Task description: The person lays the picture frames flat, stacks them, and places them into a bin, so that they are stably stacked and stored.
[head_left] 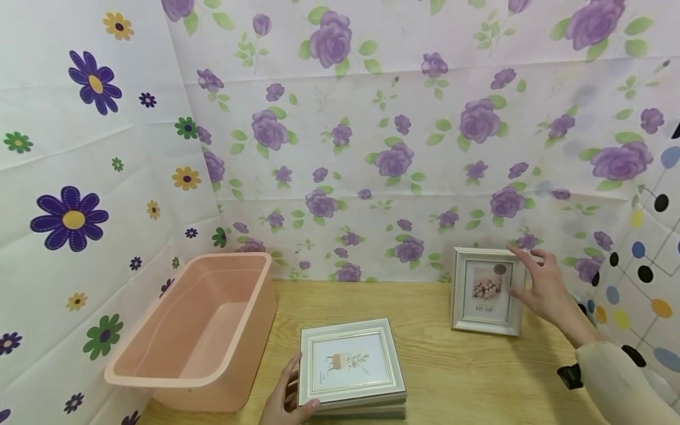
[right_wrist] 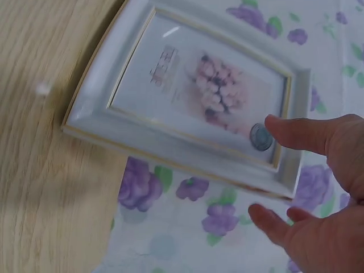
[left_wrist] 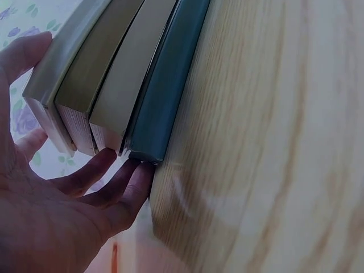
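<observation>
A white photo frame with a pink flower picture stands upright, leaning back by the flowered backdrop. My right hand is at its upper right corner. In the right wrist view the thumb lies over the glass near a round sticker, while the other fingers stay off the frame's edge. Near the front, several photo frames lie stacked, with a white one showing a deer picture on top. My left hand rests its fingertips against the stack's left side. The lowest frame looks blue-green in the left wrist view.
On the left stands a pink plastic basin against the flower-printed side sheet. Wood-grain table lies between the stack and the standing frame. A dotted sheet closes off the right side.
</observation>
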A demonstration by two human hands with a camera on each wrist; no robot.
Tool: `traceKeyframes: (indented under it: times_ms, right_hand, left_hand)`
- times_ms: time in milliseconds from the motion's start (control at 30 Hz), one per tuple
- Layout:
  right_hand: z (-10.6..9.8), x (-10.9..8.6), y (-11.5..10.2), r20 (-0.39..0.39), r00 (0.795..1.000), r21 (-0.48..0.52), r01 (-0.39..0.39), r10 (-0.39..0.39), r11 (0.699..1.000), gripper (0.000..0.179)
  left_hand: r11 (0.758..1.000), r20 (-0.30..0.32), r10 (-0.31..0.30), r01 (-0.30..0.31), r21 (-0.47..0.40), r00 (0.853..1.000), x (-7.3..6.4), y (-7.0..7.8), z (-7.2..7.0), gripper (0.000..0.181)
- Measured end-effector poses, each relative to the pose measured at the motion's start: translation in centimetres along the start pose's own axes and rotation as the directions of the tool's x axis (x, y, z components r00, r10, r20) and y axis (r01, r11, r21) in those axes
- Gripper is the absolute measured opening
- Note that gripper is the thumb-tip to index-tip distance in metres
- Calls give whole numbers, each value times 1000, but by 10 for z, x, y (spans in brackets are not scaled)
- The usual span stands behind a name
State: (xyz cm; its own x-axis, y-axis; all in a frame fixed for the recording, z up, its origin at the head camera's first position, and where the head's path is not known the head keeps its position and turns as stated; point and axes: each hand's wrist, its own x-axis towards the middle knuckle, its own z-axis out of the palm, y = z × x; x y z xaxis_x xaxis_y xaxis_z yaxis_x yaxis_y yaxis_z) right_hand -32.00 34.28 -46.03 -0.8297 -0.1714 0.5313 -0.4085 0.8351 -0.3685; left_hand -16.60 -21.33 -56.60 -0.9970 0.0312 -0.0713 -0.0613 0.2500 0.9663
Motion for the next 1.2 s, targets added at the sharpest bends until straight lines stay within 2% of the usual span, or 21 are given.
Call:
traceKeyframes:
  times_ms: [133,333,533,567,667,800,1000,1133,1200]
  right_hand:
    - [0,10,12,87,996,17,-11,10,1000,101]
    - [2,22,22,168,986,45,-11,3,999,99]
    - [5,28,34,215,976,60,20,-32,998,85]
    - [5,28,35,210,977,62,30,-42,998,81]
    - [5,28,36,189,979,61,62,-72,996,73]
    - [4,25,32,166,982,66,76,-86,995,67]
    - [0,20,18,107,991,114,67,-79,991,60]
    - [-2,14,6,56,997,143,35,-44,989,60]
    - [-2,12,-1,57,998,178,-16,6,984,62]
  left_hand:
    - [1000,7,6,-6,-5,1000,1,-3,-1,99]
    - [1000,16,9,-8,-21,1000,-1,-3,-3,99]
    - [996,29,73,-72,-46,997,0,-9,-4,97]
    - [995,34,94,-93,-29,995,1,-12,-5,96]
    - [995,34,96,-96,-19,995,3,-15,-6,95]
    - [998,30,53,-52,-38,998,2,-10,-6,98]
    - [998,40,28,-26,-53,999,-1,-1,-4,100]
    - [998,37,31,-29,-53,999,0,-2,-4,100]
    - [999,34,33,-31,-43,999,0,-3,-4,100]
